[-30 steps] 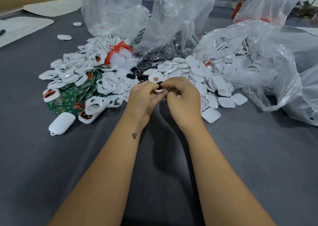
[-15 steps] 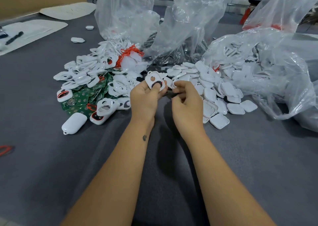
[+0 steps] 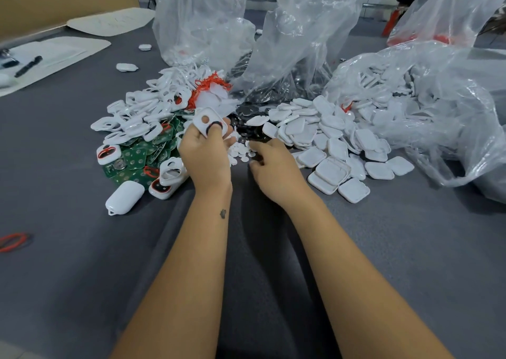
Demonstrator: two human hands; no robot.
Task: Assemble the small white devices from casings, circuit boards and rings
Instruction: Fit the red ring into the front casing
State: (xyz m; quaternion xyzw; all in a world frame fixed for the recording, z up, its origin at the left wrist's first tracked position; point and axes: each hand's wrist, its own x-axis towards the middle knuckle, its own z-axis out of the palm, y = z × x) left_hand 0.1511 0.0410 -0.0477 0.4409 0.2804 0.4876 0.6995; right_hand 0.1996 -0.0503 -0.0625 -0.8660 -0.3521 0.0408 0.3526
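Observation:
My left hand (image 3: pixel 205 157) holds up a white casing (image 3: pixel 204 120) with a round hole; a black ring (image 3: pixel 215 125) sits on it by my thumb. My right hand (image 3: pixel 273 167) is down on the table, its fingers curled over a scatter of small white discs (image 3: pixel 239 150); whether it holds one is hidden. Green circuit boards (image 3: pixel 137 156) lie to the left under white casing frames (image 3: pixel 137 115). Square white covers (image 3: pixel 328 142) are heaped on the right. Dark round parts (image 3: pixel 246 128) lie behind my hands.
A closed white device (image 3: pixel 124 197) and casings with red rings (image 3: pixel 108 153) lie front left. Clear plastic bags (image 3: pixel 301 44) of parts stand behind and spill at right (image 3: pixel 438 107). A red band (image 3: pixel 13 241) lies far left, a pen (image 3: pixel 28 65) on paper at back left.
My hands have separated. The left one has lifted the casing up and away; the right one has dropped to the small white discs on the table.

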